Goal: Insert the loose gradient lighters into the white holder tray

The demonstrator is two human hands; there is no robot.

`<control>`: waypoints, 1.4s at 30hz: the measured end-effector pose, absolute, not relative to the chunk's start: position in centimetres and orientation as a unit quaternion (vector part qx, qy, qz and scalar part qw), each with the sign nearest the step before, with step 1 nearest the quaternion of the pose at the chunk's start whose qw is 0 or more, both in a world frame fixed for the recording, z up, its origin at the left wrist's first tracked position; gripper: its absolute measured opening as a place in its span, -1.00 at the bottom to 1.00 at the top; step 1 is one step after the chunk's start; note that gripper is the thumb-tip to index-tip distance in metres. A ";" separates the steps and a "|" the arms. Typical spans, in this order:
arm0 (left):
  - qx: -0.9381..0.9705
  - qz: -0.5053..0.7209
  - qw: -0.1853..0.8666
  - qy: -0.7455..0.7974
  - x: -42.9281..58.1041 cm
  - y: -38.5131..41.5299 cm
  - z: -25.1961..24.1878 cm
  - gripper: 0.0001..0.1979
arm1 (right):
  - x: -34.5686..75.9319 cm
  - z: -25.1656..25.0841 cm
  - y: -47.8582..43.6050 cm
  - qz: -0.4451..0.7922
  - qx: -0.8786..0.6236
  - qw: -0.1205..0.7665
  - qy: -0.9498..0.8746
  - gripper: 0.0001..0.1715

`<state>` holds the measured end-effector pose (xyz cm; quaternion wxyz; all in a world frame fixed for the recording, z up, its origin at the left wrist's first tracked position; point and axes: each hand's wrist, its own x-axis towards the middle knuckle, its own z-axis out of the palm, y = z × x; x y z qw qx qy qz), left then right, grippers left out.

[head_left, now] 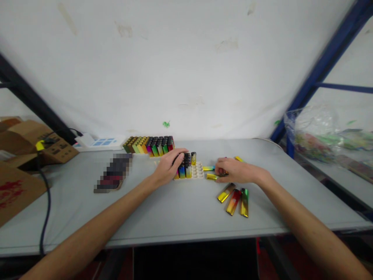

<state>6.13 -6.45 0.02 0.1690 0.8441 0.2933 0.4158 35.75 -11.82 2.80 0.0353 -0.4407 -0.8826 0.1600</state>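
My left hand (pixel 169 166) is closed around the left side of a group of upright lighters (pixel 182 171) standing in a white tray (pixel 197 175). One gold lighter (pixel 194 158) stands apart at the tray's back, beside round unfilled holes. To the tray's right, my right hand (pixel 225 168) has its fingers bent together over lighters lying on the table; a dark one shows partly beneath them. A yellow lighter (pixel 211 176) lies by its fingertips. Nearer the front lie a brown-and-gold lighter (pixel 226 193), a red-and-gold one (pixel 233 202) and a green-and-gold one (pixel 244 203).
Filled lighter trays (pixel 148 146) stand near the wall. On the left are a pixelated dark flat object (pixel 113 173), a power strip (pixel 100 143), cardboard boxes (pixel 20 182) and a black cable (pixel 48 202). A plastic bag (pixel 314 136) sits beyond the blue frame (pixel 309 77).
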 end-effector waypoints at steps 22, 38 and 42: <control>0.781 0.480 0.253 0.309 5.1 -5.6 0.0 -0.46 | 36.7 3.4 -11.3 0.199 -0.461 0.111 -0.858 -0.77; 0.803 0.471 0.202 0.303 5.2 -5.8 0.3 -0.51 | 37.2 2.3 -10.3 0.145 -0.439 0.103 -0.881 -0.77; 0.806 0.468 0.199 0.304 5.2 -5.8 0.3 -0.51 | 38.2 2.4 -9.7 0.099 -0.478 0.104 -0.867 -0.77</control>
